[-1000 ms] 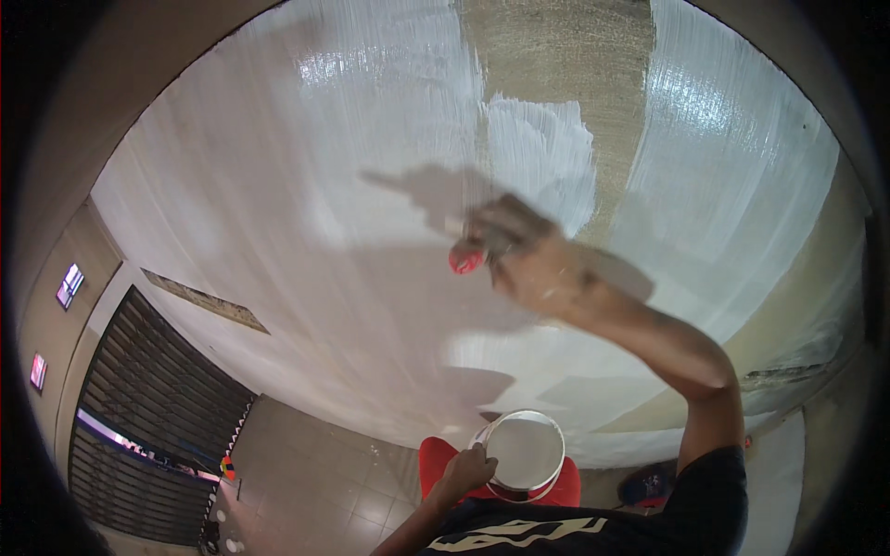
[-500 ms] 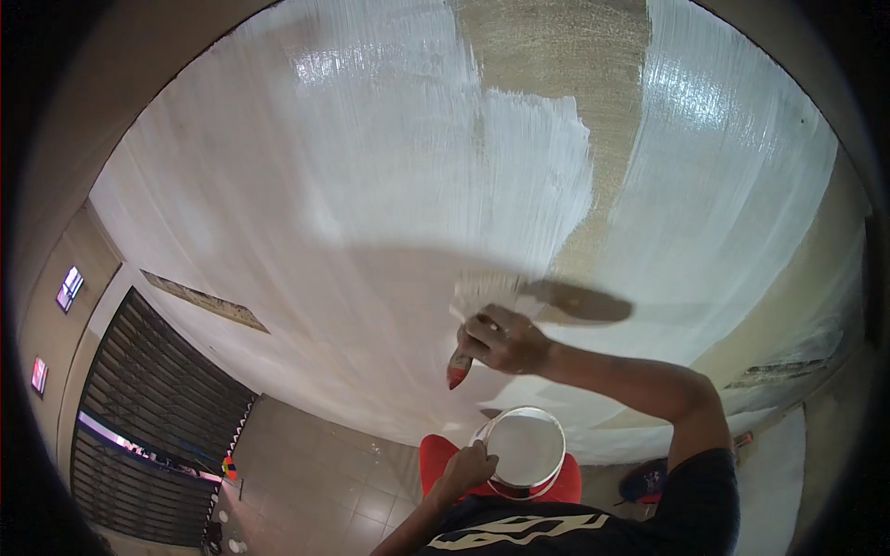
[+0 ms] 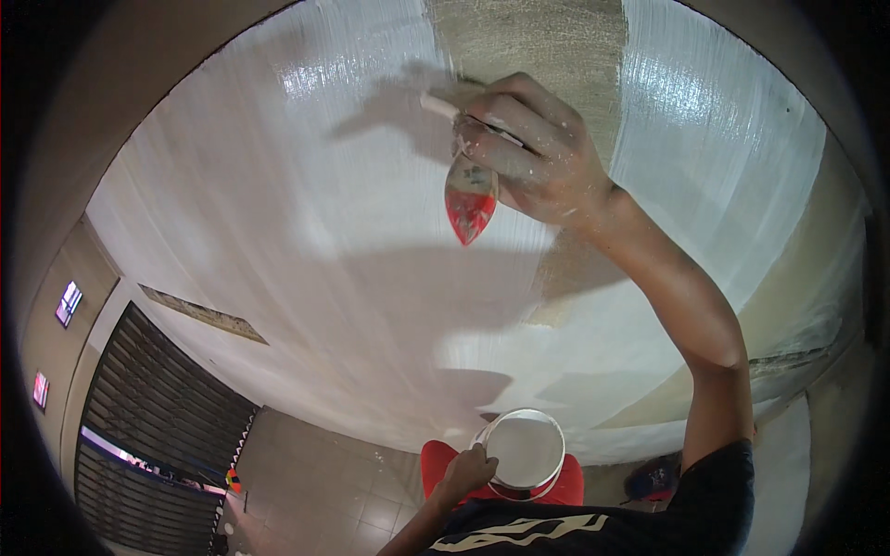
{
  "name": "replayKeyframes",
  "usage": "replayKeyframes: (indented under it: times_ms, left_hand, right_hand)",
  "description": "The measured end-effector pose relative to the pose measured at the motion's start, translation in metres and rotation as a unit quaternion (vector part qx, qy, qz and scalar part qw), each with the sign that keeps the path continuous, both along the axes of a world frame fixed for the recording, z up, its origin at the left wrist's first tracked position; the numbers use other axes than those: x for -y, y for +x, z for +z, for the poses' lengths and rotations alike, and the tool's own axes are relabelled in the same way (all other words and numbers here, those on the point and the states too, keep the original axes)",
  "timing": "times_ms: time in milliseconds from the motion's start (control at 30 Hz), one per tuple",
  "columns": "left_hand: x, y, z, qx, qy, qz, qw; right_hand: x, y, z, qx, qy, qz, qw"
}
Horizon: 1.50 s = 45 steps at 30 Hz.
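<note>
My right hand (image 3: pixel 524 153) is closed on a paintbrush (image 3: pixel 469 208) high against the wall, its red-tipped, paint-smeared handle pointing down and its bristle end mostly hidden behind my fingers. White specks mark my skin. The wall (image 3: pixel 232 204) carries streaky white paint, glossy in places, around a bare beige strip (image 3: pixel 519 32) at the top. Low in the view, my left hand (image 3: pixel 473 468) grips the left rim of a white bucket (image 3: pixel 524 449) of white paint, held over red trousers.
A dark folding metal gate (image 3: pixel 134 389) stands at the lower left, beside a wall with two small windows (image 3: pixel 69 302). Pale floor tiles (image 3: pixel 324 463) lie below. A dark blue object (image 3: pixel 649 482) sits near the wall's foot at lower right. A rough narrow patch (image 3: pixel 202 313) crosses the left wall.
My right hand dropped from mid-wall toward the bucket, then rose higher with the brush. The white on the middle patch now reaches further over the beige. My left hand stays on the bucket.
</note>
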<state>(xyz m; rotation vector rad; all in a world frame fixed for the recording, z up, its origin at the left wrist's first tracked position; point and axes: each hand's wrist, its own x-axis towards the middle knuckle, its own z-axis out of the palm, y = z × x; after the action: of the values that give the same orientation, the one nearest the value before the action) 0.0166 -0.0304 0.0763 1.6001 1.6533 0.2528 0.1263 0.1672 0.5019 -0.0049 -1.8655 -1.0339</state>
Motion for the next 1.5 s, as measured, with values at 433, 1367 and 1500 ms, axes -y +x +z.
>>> replayKeyframes:
  times_ms: [433, 1367, 1500]
  left_hand:
    - [-0.001, -0.002, 0.003, 0.002, -0.004, -0.004, 1.000]
    - [0.001, 0.001, 0.004, 0.002, 0.016, 0.011, 1.000]
    - [0.002, 0.000, -0.003, -0.011, 0.022, 0.006, 1.000]
  right_hand:
    - [0.016, -0.022, -0.236, 0.174, -0.339, 0.005, 0.925]
    - [0.036, -0.019, -0.345, 0.123, -0.335, 0.014, 0.934]
    - [0.046, -0.013, -0.325, 0.046, -0.447, 0.049, 0.892]
